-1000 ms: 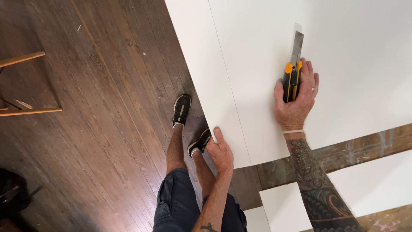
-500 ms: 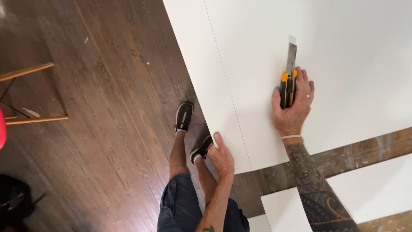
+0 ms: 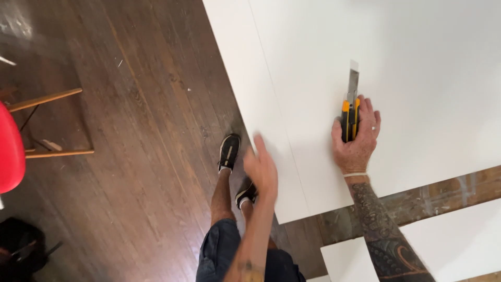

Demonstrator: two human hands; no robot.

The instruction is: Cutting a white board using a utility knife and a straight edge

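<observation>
White board fills the upper right, lying flat on a worn wooden surface, with a second white piece nearer to me. My left hand hangs blurred above the board's near edge, fingers loose and holding nothing. My right hand lies on the board, fingers clenched around a yellow and black knife, its blade pointing away, flat on the board, I think to follow the faint line. Beyond lie the dark floor and a red chair.
</observation>
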